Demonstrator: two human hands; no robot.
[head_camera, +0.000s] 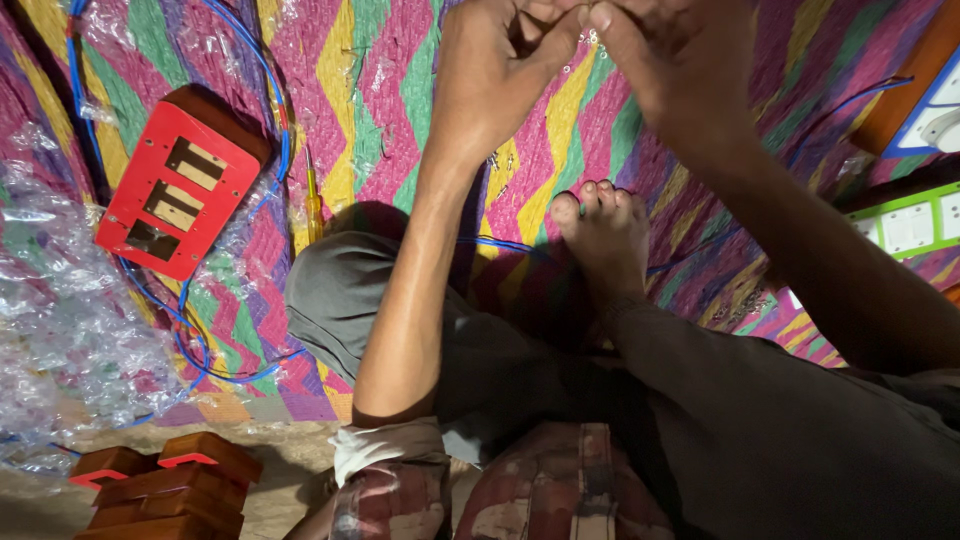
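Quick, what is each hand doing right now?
Left hand: fingers curled, pinching something tiny at the fingertips; what it is cannot be told.
Right hand: fingers bent toward the left hand, meeting the same spot; a grip cannot be told.

Only packaging in view: crumpled clear plastic wrap (60, 320) heaped along the left edge of the mat, more clear film (215, 40) scattered at upper left near the red box. No labels, signs or screens readable as such anywhere else.
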